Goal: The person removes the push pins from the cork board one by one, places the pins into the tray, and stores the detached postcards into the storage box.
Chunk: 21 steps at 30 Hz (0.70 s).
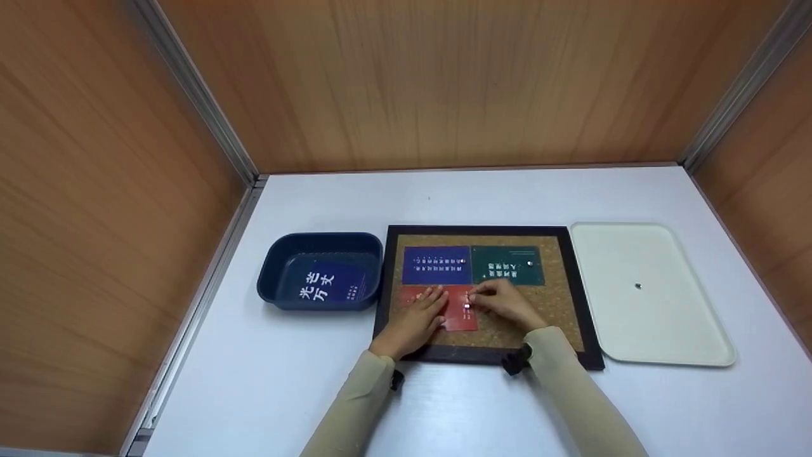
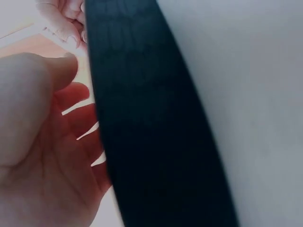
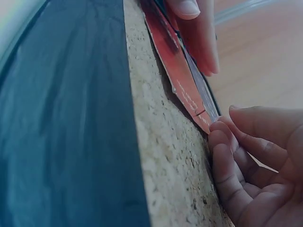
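On a black-framed cork board (image 1: 564, 311) lies a red card (image 1: 460, 317), below a blue card (image 1: 438, 273) and a green card (image 1: 507, 259). My left hand (image 1: 413, 322) rests with extended fingers over the left part of the red card, hiding much of it. At that card's right edge is my right hand (image 1: 507, 303), fingers bent and thumb near the index finger. A small shiny pushpin (image 1: 467, 306) shows just beside its fingertips. Whether those fingers pinch anything is unclear, also in the right wrist view, where the fingertips (image 3: 218, 126) meet the card's corner.
Left of the board stands a dark blue bin (image 1: 269, 270) holding a blue card (image 1: 339, 282) with white characters. On the right, a white tray (image 1: 666, 330) carries one small metallic pin (image 1: 639, 286). Wood-grain panels (image 1: 444, 82) enclose the white table (image 1: 317, 203).
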Motion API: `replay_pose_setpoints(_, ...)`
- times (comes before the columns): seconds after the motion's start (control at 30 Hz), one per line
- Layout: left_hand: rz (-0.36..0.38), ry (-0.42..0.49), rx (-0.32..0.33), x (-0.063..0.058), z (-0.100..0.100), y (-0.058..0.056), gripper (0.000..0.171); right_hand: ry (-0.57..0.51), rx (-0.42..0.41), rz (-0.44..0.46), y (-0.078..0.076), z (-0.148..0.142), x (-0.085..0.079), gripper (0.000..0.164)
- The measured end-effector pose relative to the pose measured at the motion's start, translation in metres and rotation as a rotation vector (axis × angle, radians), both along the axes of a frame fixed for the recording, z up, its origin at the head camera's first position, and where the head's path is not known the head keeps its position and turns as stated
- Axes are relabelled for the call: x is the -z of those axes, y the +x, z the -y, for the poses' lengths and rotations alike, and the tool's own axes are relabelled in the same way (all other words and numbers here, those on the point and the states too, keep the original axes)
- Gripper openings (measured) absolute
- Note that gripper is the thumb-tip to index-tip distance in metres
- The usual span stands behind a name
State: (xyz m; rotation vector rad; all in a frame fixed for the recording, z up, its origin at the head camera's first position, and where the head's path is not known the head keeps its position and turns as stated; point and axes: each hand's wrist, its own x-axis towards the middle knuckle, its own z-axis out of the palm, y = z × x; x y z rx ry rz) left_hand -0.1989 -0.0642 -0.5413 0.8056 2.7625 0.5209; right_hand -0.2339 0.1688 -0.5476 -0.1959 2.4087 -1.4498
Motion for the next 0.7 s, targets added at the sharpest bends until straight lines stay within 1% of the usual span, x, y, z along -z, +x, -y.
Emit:
replay_pose_setpoints(0.13,0.008,-0.023,0.008,0.0016,-0.0004,0.0002,0.05,0.018,-0.046,-0.039,0.0004,-0.0013,-0.0013,0.022)
replay_pose_setpoints(0.27,0.01,-0.033,0.01,0.001,-0.0009,-0.0002,0.049,0.048,-0.078,-0.045,0.0001,-0.0016,-0.0038,0.02)
replay_pose_setpoints(0.4,-0.011,-0.057,0.02,-0.001,-0.0014,-0.0016,0.048,0.089,-0.109,-0.056,-0.0006,-0.0014,-0.0063,0.02)
replay_pose_setpoints(0.57,-0.037,-0.071,0.035,-0.0021,-0.0014,-0.0021,0.047,0.109,-0.127,-0.064,-0.0003,0.0003,-0.0065,0.017)
replay_pose_setpoints(0.7,-0.023,-0.073,0.031,-0.0022,-0.001,-0.0018,0.047,0.129,-0.129,-0.071,-0.0002,0.0018,-0.0034,0.016)
